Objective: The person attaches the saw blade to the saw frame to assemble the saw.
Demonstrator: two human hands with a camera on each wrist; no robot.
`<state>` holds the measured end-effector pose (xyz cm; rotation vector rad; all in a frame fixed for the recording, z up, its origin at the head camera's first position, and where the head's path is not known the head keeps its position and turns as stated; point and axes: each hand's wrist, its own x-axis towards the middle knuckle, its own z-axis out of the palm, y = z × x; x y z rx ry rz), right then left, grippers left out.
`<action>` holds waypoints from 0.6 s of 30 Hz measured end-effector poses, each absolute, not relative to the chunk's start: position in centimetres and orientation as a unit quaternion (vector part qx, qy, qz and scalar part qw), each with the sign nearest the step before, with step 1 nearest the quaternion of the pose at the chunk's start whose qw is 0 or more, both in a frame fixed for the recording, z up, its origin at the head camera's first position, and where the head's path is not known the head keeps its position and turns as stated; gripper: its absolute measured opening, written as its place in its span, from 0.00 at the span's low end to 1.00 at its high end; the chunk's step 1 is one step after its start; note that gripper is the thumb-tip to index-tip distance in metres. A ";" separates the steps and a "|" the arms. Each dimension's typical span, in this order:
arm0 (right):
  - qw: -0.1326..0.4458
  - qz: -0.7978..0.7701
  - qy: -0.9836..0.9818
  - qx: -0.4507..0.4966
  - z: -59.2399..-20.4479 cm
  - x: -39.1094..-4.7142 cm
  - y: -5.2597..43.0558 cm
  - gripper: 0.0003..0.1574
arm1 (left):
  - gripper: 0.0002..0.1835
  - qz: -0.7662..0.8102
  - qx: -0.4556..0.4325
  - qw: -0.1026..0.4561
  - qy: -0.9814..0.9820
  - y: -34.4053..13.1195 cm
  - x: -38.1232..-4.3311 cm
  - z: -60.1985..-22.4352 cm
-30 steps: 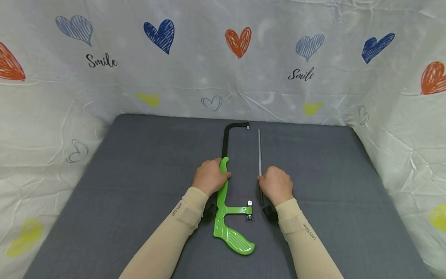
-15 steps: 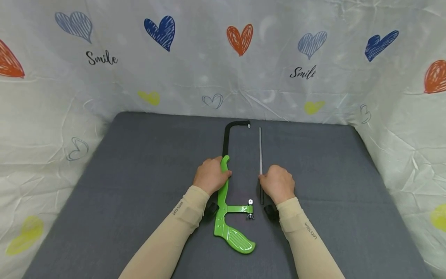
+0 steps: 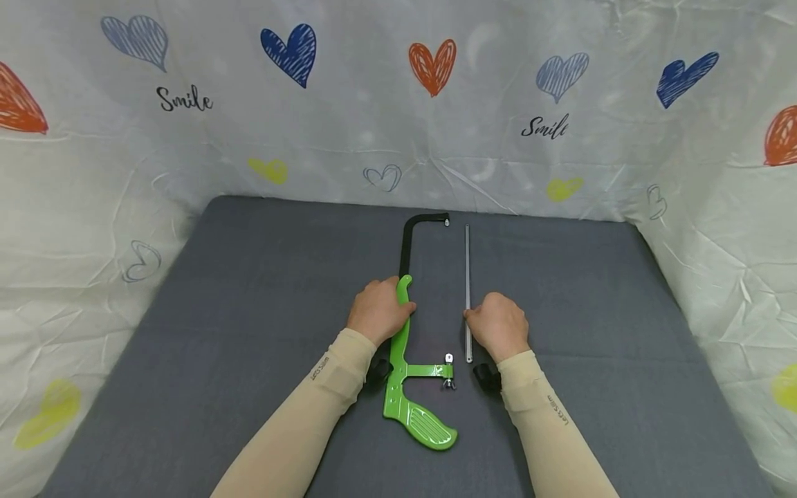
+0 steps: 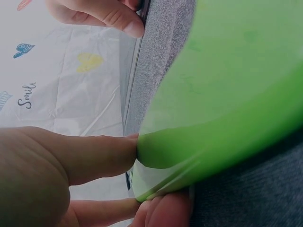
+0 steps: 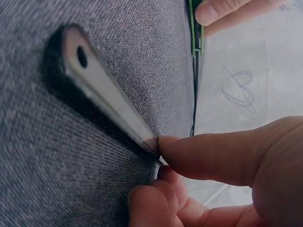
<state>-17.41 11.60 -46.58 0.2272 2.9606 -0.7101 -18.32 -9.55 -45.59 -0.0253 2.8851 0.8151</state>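
And the left hand (image 3: 380, 311) has the green-and-black hacksaw frame (image 3: 397, 349), thumb and fingers pinching the green body. Beyond those fingers the black bow (image 3: 407, 249) runs on and hooks over toward the right; nearer the person than those fingers sit the wing nut (image 3: 450, 384) on its crossbar and the ribbed handle (image 3: 429, 425). Across to the right hand (image 3: 500, 324): thumb and fingers are pinching the saw blade (image 3: 468, 270) at its edge, its slim length reaching past them both ways, the holed end on the near side. And there's the change! Half a second ago the stretch below the right fingers looked dark; now it shows pale, the blade turned so its flat face catches the light. Whether it clears the grey-clothed worktop (image 3: 249, 311) under the fingers, I can't tell. The frame stays put in the left fingers, beside the blade, the two apart.
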 end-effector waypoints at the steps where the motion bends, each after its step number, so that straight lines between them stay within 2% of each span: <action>1: 0.044 -0.234 0.968 0.074 -46.6 -17.4 11.6 0.22 | 0.31 0.270 -0.008 0.071 0.960 -9.5 -18.3 -45.6; 12: 0.034 -0.250 0.965 0.071 -46.6 -17.4 11.5 0.22 | 0.31 0.257 -0.008 0.070 0.964 -9.5 -18.4 -45.6; 18: 0.024 -0.231 0.970 0.075 -46.6 -17.4 11.4 0.29 | 0.33 0.253 -0.010 0.075 0.965 -9.4 -18.5 -45.7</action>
